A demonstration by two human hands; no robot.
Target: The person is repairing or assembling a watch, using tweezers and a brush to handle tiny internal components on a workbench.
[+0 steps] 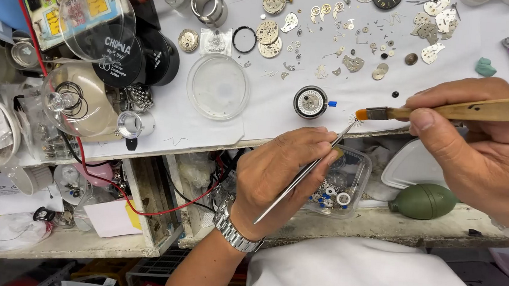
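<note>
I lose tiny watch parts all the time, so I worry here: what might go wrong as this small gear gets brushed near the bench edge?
The small gear pinched in the tweezers could spring away if the brush pushes it, likely off the white mat edge. A wide sweep of the right hand might scatter the loose parts laid out behind.

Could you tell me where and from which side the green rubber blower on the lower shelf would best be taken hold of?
Probably around the fat middle of the green rubber blower, coming from above. It lies on its side on the lower shelf with its nozzle pointing left toward the clear plastic box, so the rounded bulb is the broad, exposed part. The white tray sits close behind, and the right hand hovers above it.
</note>
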